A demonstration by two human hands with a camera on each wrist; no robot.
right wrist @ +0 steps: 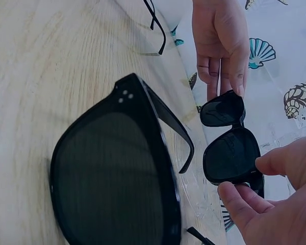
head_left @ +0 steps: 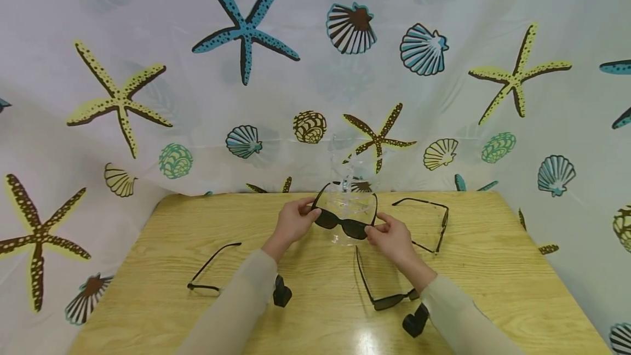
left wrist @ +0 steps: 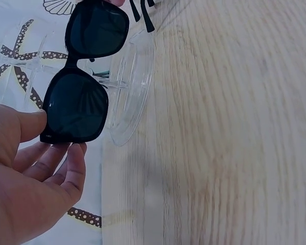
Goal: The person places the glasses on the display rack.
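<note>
Both hands hold one pair of black sunglasses by its two front corners, dark lenses facing me and temples stretching away. My left hand pinches the left corner, thumb in front and fingers behind, as the left wrist view shows with the lower lens. On the other corner, my right hand has its thumb and fingers at the frame edge. Directly behind the sunglasses rises a clear plastic display stand; its round base shows beneath them, and the temples pass to either side of its post.
Another pair of sunglasses lies below my right hand, large in the right wrist view. Thin-framed glasses lie behind that hand, and a further pair at left. A shell-printed curtain hangs behind the wooden table.
</note>
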